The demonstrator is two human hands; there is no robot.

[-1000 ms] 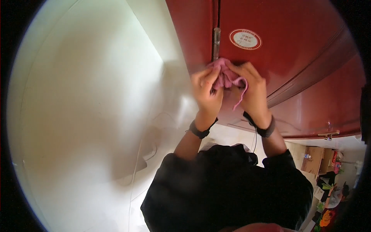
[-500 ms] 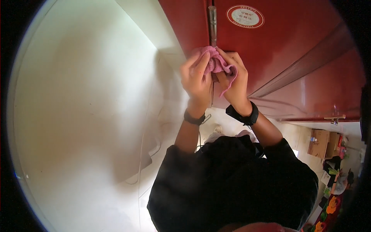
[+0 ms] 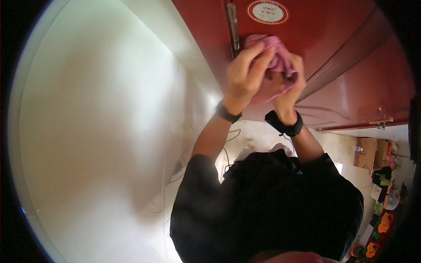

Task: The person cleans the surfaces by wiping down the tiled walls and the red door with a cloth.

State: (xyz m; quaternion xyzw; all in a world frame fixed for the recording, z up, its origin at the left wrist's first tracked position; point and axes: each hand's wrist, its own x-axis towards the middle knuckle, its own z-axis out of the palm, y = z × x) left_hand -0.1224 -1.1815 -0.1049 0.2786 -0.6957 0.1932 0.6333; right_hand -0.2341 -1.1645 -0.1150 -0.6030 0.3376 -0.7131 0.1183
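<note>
A bunched pink cloth is held up between both hands in front of a dark red door. My left hand grips its left side, fingers bent over the folds. On the other side my right hand closes round the cloth, partly hidden behind it and a little blurred. One edge of the cloth hangs down between the wrists. Whether the cloth touches the door's surface, I cannot tell. Just left of the cloth is the door's metal hinge.
A white wall fills the left side. Above the hands is a round-edged red and white sticker. At the right are a door handle, a cardboard box and a flowered red fabric. A cable runs near my feet.
Both hands have moved right and slightly up with the cloth, from beside the hinge onto the red door panel side. The grip on the cloth stays.
</note>
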